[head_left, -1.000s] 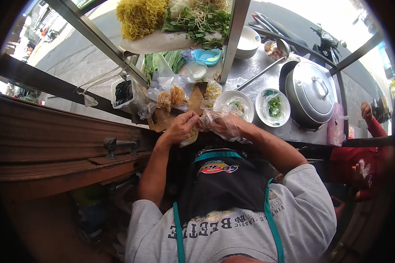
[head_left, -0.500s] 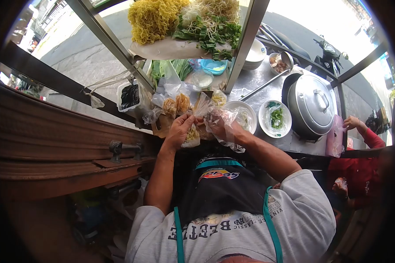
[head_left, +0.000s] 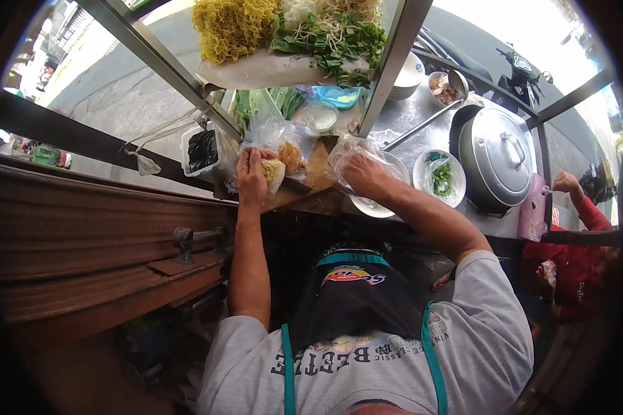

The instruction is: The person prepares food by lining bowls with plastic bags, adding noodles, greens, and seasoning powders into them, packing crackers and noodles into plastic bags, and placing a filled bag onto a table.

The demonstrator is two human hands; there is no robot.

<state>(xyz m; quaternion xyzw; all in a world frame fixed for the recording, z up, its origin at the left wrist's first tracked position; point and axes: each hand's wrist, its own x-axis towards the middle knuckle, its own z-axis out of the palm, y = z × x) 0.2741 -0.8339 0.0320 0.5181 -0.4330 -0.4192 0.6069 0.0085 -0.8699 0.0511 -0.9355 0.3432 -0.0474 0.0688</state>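
On the left of the counter, my left hand (head_left: 253,178) grips a small clear bag of yellow noodles (head_left: 274,174), its fingers closed at the top. Right beside it stands another bag with orange-brown contents (head_left: 292,158). My right hand (head_left: 367,174) is among crumpled clear plastic (head_left: 340,156), with its fingers curled and partly hidden by the film. Under that wrist sits a white bowl (head_left: 375,207). Between my hands lies a wooden board (head_left: 317,169).
A plastic-lined bowl of chopped greens (head_left: 441,178), a lidded metal pot (head_left: 500,155) and a ladle (head_left: 422,126) are to the right. Noodles (head_left: 235,31) and sprouts with greens lie on the upper shelf. Metal posts (head_left: 393,66) frame the stall. A person in a red sleeve (head_left: 594,207) stands at far right.
My left hand has moved left and up with the noodle bag, away from my right hand. My right hand has shifted slightly right and up with clear plastic around it, uncovering the board.
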